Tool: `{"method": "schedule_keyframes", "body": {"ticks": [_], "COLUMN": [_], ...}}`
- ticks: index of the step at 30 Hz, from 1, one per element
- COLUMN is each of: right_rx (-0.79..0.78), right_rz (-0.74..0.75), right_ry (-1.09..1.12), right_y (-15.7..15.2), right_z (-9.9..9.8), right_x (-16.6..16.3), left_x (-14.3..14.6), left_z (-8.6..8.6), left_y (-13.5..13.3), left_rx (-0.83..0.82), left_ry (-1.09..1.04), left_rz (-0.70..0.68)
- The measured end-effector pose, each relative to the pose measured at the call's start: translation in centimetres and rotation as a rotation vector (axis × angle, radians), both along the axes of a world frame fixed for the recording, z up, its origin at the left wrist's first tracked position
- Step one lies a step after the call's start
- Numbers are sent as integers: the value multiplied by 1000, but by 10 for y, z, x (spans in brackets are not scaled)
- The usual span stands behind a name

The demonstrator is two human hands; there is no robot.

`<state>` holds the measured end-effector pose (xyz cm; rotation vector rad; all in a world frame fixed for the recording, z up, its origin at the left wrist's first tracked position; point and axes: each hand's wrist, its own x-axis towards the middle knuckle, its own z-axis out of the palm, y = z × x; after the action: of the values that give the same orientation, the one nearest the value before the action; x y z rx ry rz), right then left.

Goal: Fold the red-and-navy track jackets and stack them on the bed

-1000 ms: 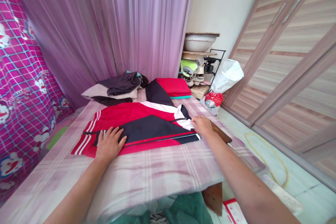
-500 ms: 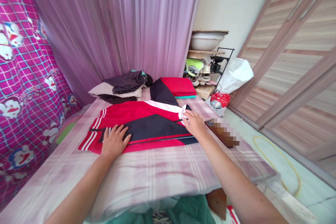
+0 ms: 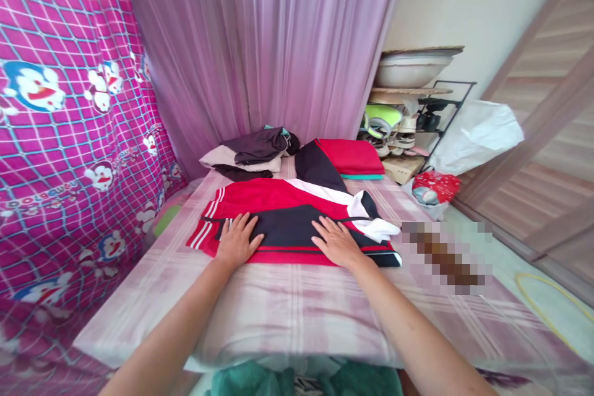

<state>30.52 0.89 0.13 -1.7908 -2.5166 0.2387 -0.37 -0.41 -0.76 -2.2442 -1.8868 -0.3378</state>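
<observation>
A red, navy and white track jacket (image 3: 278,229) lies spread flat before me, its striped hem to the left and white collar (image 3: 366,210) to the right. One navy sleeve (image 3: 320,164) sticks out toward the back. My left hand (image 3: 239,240) rests flat near the hem, fingers spread. On the navy part toward the collar, my right hand (image 3: 338,241) also presses flat with its fingers apart. Neither hand grips any cloth.
Behind the jacket are a folded red garment (image 3: 355,158) and a heap of dark and pale clothes (image 3: 255,148). A blurred-out object (image 3: 445,260) lies at the right on the plaid tablecloth (image 3: 297,309). A shoe rack (image 3: 445,130) stands beyond.
My right hand has let go of the white collar and moved left onto the navy part. The collar now lies folded out to the right. The view has turned left.
</observation>
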Motion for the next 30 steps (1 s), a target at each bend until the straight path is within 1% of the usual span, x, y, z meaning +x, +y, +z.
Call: {"method": "schedule_keyframes", "body": {"ticks": [4, 7, 9, 12, 14, 17, 19, 21, 23, 24, 25, 27, 30], "right_rx": [61, 72, 62, 55, 53, 69, 84, 95, 102, 101, 98, 91, 81], "right_rz": [-79, -100, -105, -114, -115, -110, -107, -102, -101, -102, -104, -103, -94], "right_ry": [-38, -70, -78, -76, -79, -75, -65, -56, -55, -58, -61, -62, -48], "right_y": [-5, -7, -8, -8, -8, -7, -7, -6, -6, -6, -6, -5, -4], "right_z": [-11, -13, -11, -9, -9, -13, -15, -18, -19, -19, -19, -20, -19], "right_x": [36, 44, 43, 39, 39, 41, 42, 43, 43, 43, 43, 44, 47], "left_x": [-17, -35, -43, -48, -48, -46, -41, -29, -12, -1, 8, 24, 34], "left_z": [-6, -8, -8, -6, -1, 10, 19, 24, 25, 22, 19, 10, -2], "left_y": [11, 14, 13, 10, 10, 12, 13, 11, 7, 6, 4, 1, -1], "left_rx": [19, 36, 25, -29, -93, -211, -207, -88, 37, 56, 39, -37, -98], "left_ry": [-87, -109, -76, -21, -7, -5, -2, -4, -13, -18, -20, -18, -16], "left_rz": [-46, -75, -46, 48, 88, 110, 140, 157, 103, 52, 4, -43, -37]}}
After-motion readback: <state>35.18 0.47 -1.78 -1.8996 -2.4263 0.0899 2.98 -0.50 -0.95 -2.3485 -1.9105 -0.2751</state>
